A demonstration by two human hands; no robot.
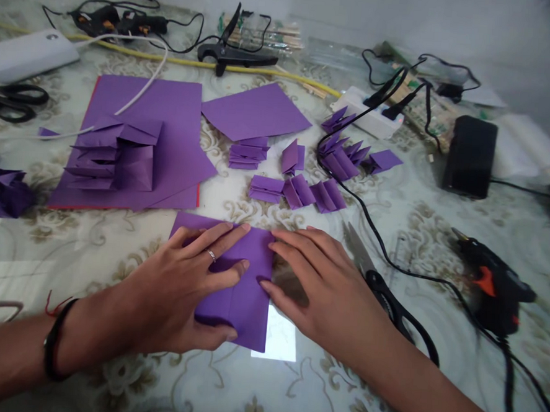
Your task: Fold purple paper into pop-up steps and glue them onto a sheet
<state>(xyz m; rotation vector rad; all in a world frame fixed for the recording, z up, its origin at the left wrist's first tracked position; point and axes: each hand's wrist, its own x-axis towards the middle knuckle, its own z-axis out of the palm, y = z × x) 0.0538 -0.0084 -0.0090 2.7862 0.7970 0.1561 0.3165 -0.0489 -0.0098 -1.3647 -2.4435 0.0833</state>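
Note:
A sheet of purple paper (251, 291) lies on the table in front of me, with a faint crease in its lower part. My left hand (196, 282) rests on it with fingers spread, holding it down against the table. At the paper's right edge is my right hand (317, 277), fingers stretched and thumb apart, the tips touching that edge. Beyond the hands sit several small folded purple paper pieces (298, 191). Larger folded purple pieces (135, 160) lie on a stack of purple sheets (178, 107) with red showing beneath.
Scissors (377, 287) lie beside my right forearm, and a black glue gun (496, 282) is farther right. A black cable runs from the white power strip (369, 112). Black-handled scissors (15, 100) and crumpled purple paper (3, 194) are at left. A cutter tool (237, 56) lies behind.

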